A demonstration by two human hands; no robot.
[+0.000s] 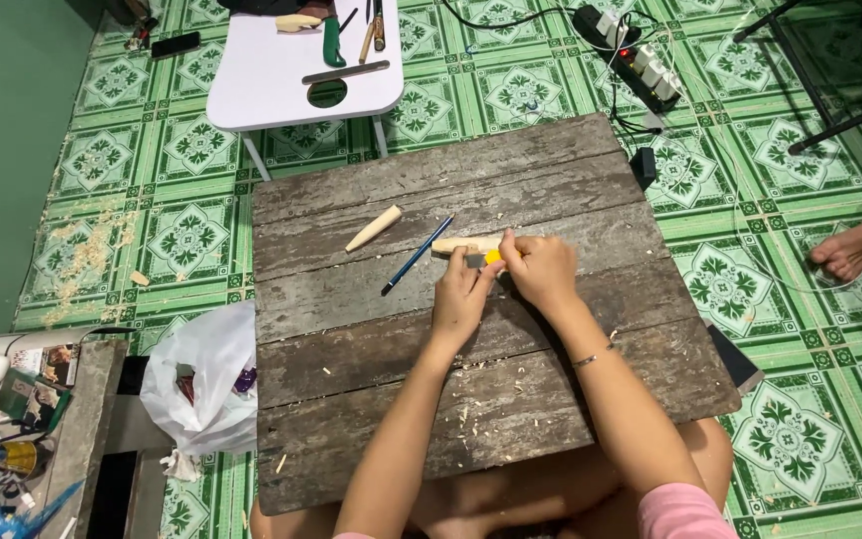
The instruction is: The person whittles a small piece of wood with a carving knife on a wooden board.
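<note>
Left arm: reaches from the near edge toward the middle of the surface [371,349], forearm bare, wrist straight.
Left hand [459,299]: lies palm down on the boards, its fingers curled together and pressed on the near side of a pale wooden piece [456,245], with a small grey block just at their tips.
Right arm: comes in from the near right, elbow bent, a thin bracelet [596,355] on the forearm.
Right hand [541,269]: sits just right of the left hand, touching it; its fingers are bunched tight and pinch a small yellow tool [493,257] against the wooden piece. The tool's kind cannot be told.
Wooden piece: lies flat at the middle of the surface, its left end free, its right end hidden under both hands.
Blue pencil [417,256]: lies slantwise just left of the hands, apart from them.
Carved peg [373,229]: a tapered pale piece further left, toward the far side.
Shavings: scattered over the near boards between the arms.
White plastic bag [207,379]: on the floor at the near left edge of the surface.
White stool [281,80]: stands beyond the far edge, carrying a green-handled tool and other tools.
</note>
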